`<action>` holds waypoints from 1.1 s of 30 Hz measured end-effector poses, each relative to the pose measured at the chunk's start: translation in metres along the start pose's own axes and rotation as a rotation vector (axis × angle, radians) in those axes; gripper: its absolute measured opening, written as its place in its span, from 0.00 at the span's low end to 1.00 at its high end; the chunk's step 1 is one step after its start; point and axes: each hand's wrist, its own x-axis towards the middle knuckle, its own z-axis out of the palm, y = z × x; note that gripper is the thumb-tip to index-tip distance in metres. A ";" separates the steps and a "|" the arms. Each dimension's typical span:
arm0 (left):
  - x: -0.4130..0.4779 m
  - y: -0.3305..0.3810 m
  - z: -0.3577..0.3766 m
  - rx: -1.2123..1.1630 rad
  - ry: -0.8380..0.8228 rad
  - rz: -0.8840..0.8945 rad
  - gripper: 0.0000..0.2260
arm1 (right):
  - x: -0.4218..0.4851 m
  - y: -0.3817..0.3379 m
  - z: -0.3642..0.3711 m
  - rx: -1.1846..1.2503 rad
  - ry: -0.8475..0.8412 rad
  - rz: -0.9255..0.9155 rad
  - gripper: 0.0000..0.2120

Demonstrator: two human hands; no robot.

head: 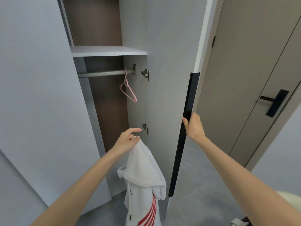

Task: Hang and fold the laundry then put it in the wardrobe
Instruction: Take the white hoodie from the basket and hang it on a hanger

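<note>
A white hoodie with red stripes hangs from my left hand, which pinches its top in front of the open wardrobe. My right hand grips the long black handle on the edge of the open wardrobe door. Inside, a pink hanger hangs at the right end of the metal rail, under a white shelf. The index finger of my left hand points toward the lower door hinge.
The left wardrobe door stands shut beside the opening. A beige room door with a black lever handle is to the right. Grey tiled floor lies below. A pale object shows at the lower right edge.
</note>
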 end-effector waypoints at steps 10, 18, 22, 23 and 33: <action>0.021 0.082 0.015 -0.309 0.163 -0.019 0.10 | 0.019 0.026 -0.014 0.619 -0.147 0.190 0.09; 0.006 -0.037 0.073 -0.238 0.121 -0.287 0.09 | -0.027 0.083 0.061 0.622 0.224 0.518 0.06; 0.014 -0.062 0.092 -0.269 0.049 -0.377 0.08 | -0.071 0.114 0.095 0.507 -0.003 0.616 0.06; 0.015 -0.070 0.095 -0.274 0.042 -0.391 0.07 | -0.081 0.120 0.102 0.481 -0.059 0.623 0.06; -0.003 -0.196 0.149 -0.251 -0.152 -0.528 0.08 | -0.178 0.180 0.184 0.223 -0.399 0.748 0.10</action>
